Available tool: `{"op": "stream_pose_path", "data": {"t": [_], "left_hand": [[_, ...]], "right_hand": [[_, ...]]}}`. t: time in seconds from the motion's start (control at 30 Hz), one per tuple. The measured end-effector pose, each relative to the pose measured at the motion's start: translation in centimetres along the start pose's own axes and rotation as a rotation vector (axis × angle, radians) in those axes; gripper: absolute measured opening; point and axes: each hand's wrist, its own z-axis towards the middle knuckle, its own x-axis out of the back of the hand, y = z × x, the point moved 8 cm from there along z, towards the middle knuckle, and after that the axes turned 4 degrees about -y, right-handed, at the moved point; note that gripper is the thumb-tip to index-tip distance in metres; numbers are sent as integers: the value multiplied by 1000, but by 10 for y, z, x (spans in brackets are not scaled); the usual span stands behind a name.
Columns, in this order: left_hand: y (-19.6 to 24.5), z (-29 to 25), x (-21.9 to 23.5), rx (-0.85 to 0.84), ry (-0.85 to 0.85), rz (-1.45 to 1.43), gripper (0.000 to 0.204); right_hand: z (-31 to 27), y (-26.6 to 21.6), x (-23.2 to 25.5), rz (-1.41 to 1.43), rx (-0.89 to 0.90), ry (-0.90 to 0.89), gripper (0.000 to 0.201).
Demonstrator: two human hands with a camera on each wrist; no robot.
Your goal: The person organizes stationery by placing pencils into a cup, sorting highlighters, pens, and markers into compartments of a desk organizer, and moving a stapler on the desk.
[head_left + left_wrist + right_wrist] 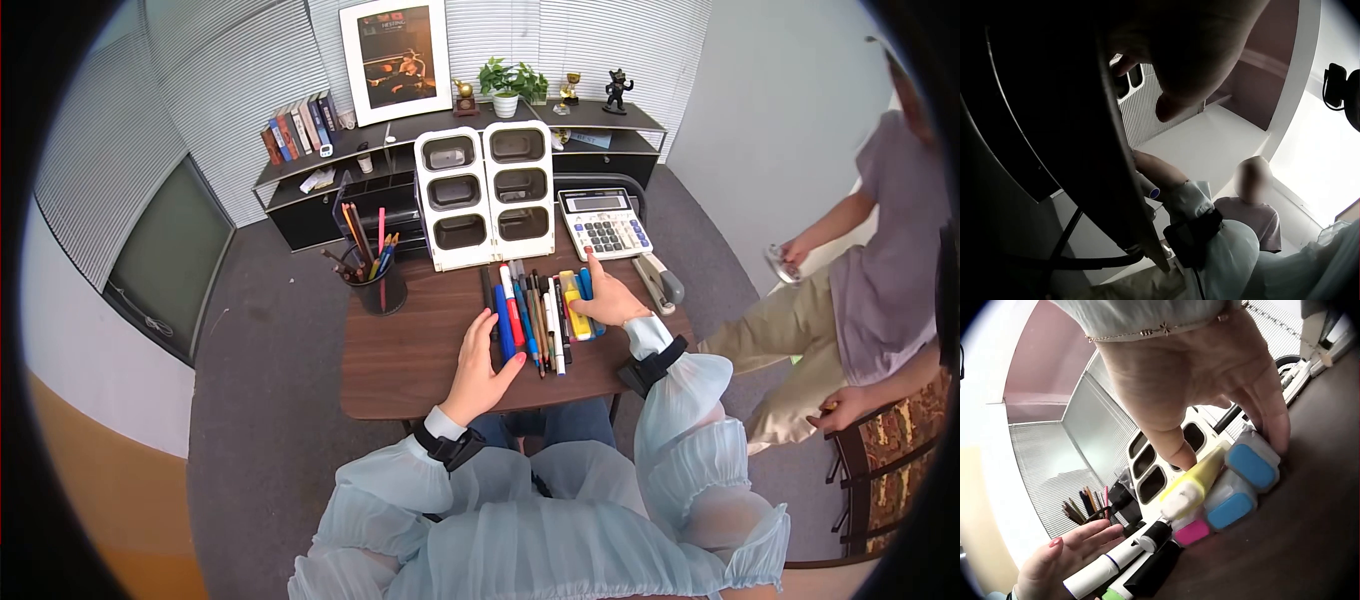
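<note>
Pens, markers and highlighters lie side by side in a row on the brown desk, between both hands. My left hand [478, 375] rests at the row's left side with its fingers extended, close to a blue marker [504, 325]. On the right side, my right hand [612, 298] reaches over the highlighters with fingers extended. Its thumb touches a yellow highlighter [1192, 481], and its fingers lie along the outer side of a blue-ended highlighter [1252, 466]. A white-capped marker [556, 335] and a red-and-white marker [511, 305] lie in the row.
Behind the pens stands a white organizer [487, 190] with dark compartments. A mesh cup [380, 292] of pencils is at the left, a calculator [606, 225] and a stapler [658, 282] at the right. Another person [880, 230] stands beyond the desk's right side.
</note>
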Motion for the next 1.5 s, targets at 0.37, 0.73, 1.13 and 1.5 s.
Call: {"op": "stream_pose_path", "data": {"t": [0.37,0.73,1.13,1.5], "left_hand": [[24,11,34,-21,-11,-133,57],[41,31,57,-8,-168,-154,50],[26,55,47,98,-353,-138,48],[-27,102,41,365,-176,-685,28]], "right_hand": [[12,1,-14,-189,-21,-35,101],[13,-7,-18,-307,-104,-104,106],[15,-6,-22,-325,-149,-107,109],[16,-8,-22,-342,-170,-59,108]]}}
